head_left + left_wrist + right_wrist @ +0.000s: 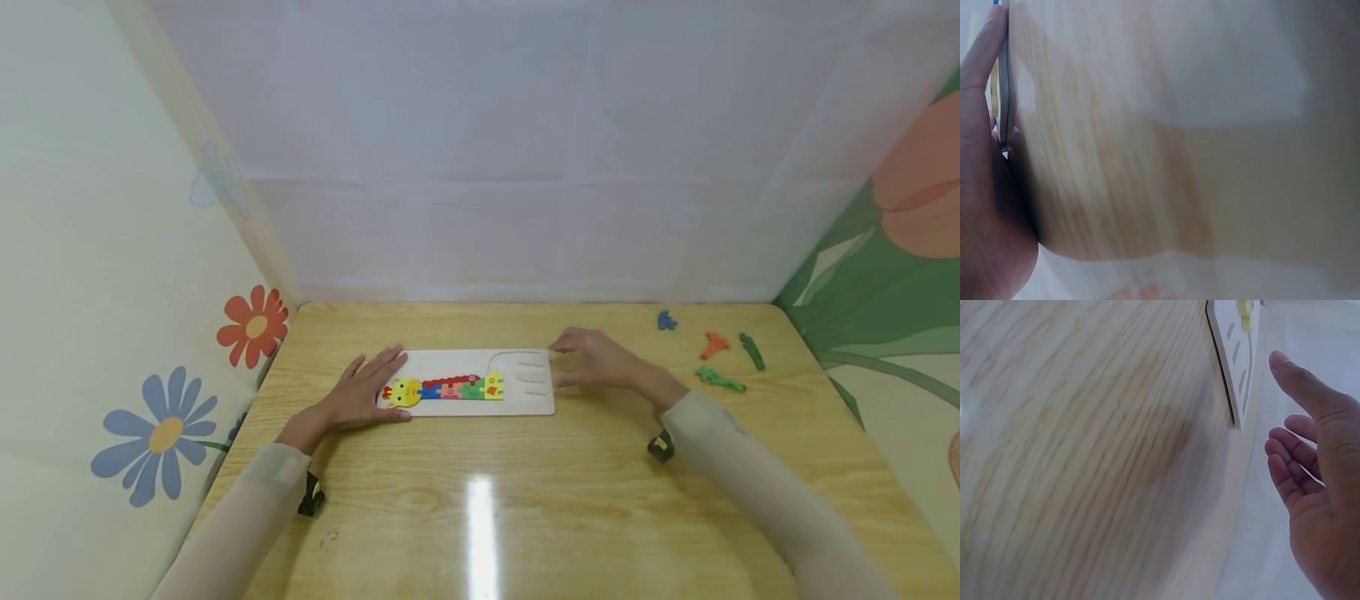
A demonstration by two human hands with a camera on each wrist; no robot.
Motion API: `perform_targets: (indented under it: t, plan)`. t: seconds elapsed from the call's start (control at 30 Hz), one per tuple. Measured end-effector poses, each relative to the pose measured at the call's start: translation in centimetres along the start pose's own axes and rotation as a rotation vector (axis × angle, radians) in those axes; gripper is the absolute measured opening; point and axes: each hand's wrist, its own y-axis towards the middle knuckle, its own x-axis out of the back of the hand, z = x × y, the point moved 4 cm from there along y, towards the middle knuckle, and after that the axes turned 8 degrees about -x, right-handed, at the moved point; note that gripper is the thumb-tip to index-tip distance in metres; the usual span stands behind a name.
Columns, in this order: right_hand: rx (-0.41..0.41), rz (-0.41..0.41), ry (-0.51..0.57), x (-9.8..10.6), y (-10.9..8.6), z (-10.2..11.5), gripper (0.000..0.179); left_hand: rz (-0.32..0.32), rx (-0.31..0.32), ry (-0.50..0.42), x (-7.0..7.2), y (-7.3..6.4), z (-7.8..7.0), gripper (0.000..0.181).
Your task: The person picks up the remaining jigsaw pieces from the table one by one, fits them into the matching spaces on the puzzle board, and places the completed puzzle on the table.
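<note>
We are losing the left end of the giraffe puzzle board (450,362) partly under the left hand (362,393), and the left wrist view is cutting that hand off at its border, showing the board only as a thin edge. The right wrist view is cropping the board at the top, and both sleeves (738,475) are running out of the head view. The board itself is lying flat near the middle of the surface (405,508), its pale face carrying a giraffe that is stretching sideways: a yellow head (405,392) at the left, a red mane along the upper side, then blue, pink, green and yellow neck pieces. Toward the right end we are seeing bare outlines and short slots. The left hand is spreading its fingers nearly straight over the board's end, its thumb reaching along the near edge. The right hand (597,358) is hanging half-open just beside the right end, thumb apart from loosely bent fingers, holding nothing. Off to the right, a blue piece (666,321), an orange piece (714,345), a dark green piece (752,352) and a bright green piece (721,380) are lying loose, their details being too small for us to make out.
</note>
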Motion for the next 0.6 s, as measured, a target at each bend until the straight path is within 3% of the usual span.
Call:
perform_targets:
  t: [0.3,0.6]
  plan:
    - [-0.074,0.022,-0.024,1.2,-1.0,-1.2,0.068,-0.003,0.004,0.0,-0.1,0.0,0.1,0.115]
    - [-0.098,0.021,-0.045,2.4,-1.9,-2.7,0.068,-0.009,-0.003,0.002,-0.1,0.0,0.0,0.115]
